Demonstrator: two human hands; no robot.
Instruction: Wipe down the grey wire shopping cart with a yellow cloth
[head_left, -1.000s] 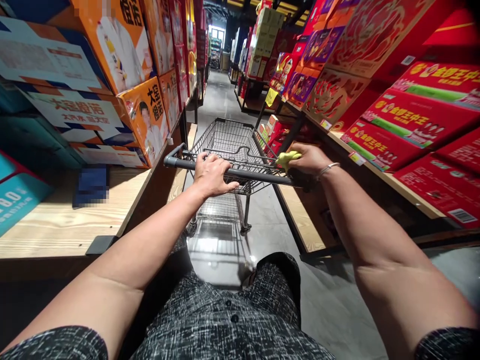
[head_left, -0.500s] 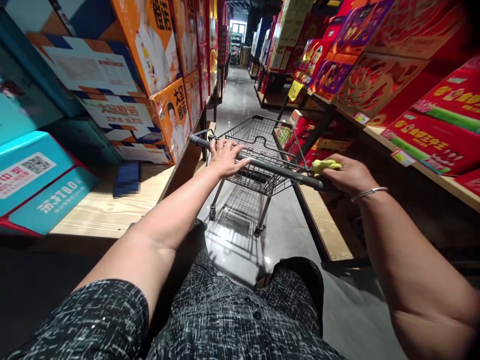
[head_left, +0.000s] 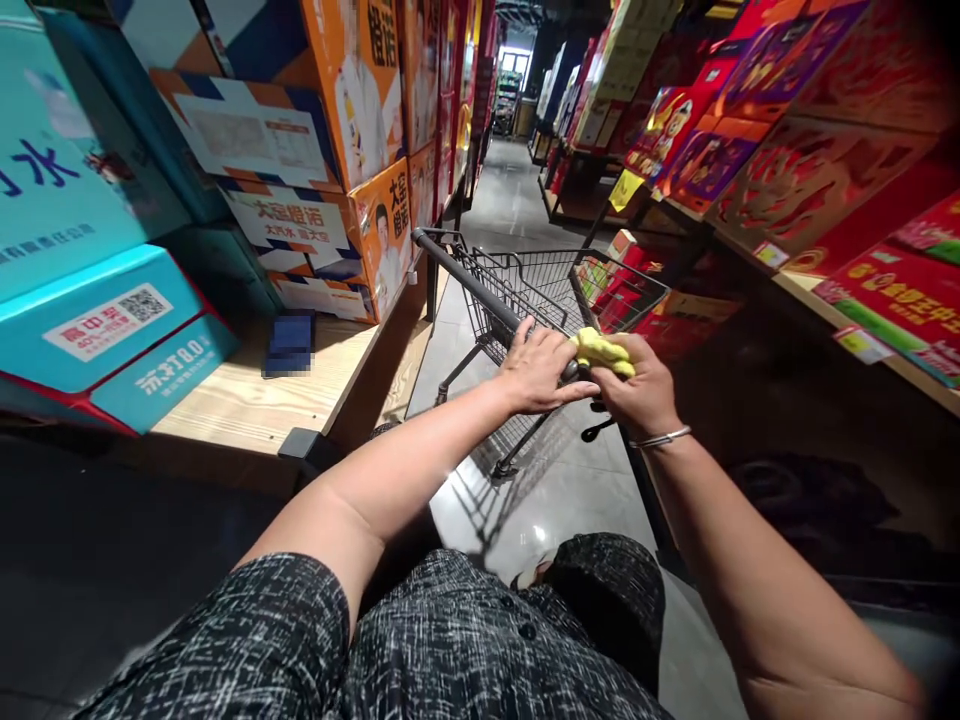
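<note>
My left grip (head_left: 538, 368) lies over the near end of the handle (head_left: 466, 280) of the wire cart (head_left: 536, 277), thumb stretched out to the right grip; how tightly its fingers close I cannot tell. My right grip (head_left: 639, 385) pinches a yellow cloth (head_left: 604, 352), bunched just beside the handle's end. The cart stands at a slant in the aisle ahead of me. To my left, a shelf (head_left: 240, 405) bears orange boxes (head_left: 386, 235) and a flat dark blue thing (head_left: 289, 342); red boxes (head_left: 892, 290) sit to my right.
</note>
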